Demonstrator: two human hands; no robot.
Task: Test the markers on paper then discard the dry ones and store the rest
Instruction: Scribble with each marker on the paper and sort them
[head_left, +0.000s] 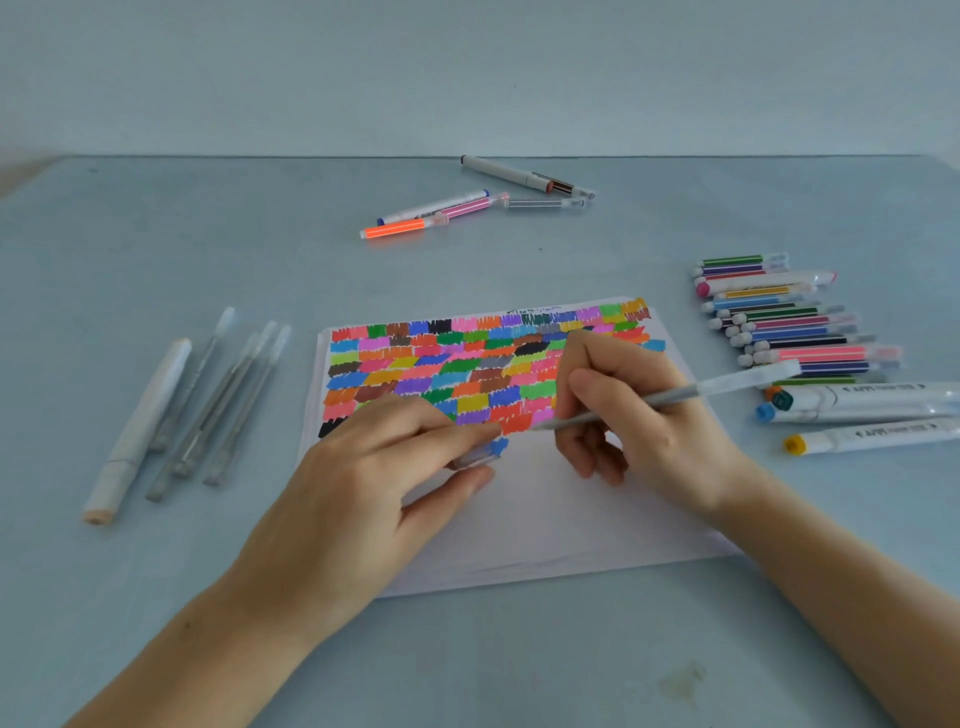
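A white sheet of paper (545, 519) lies at the table's centre, its upper half filled with several coloured scribble patches. My right hand (639, 415) grips a thin grey marker (675, 395), its tip resting on the paper next to a red patch. My left hand (374, 467) rests on the paper and pinches a small clear cap (475, 458) between thumb and fingers. A row of coloured markers (795, 322) lies to the right of the paper. A pile of pale grey markers (208, 400) lies to the left.
A few more markers (467, 208), one orange and one pink, lie at the far middle of the blue table (156, 597). Three thick white markers (857, 415) lie at the right edge. A wall runs along the table's far edge.
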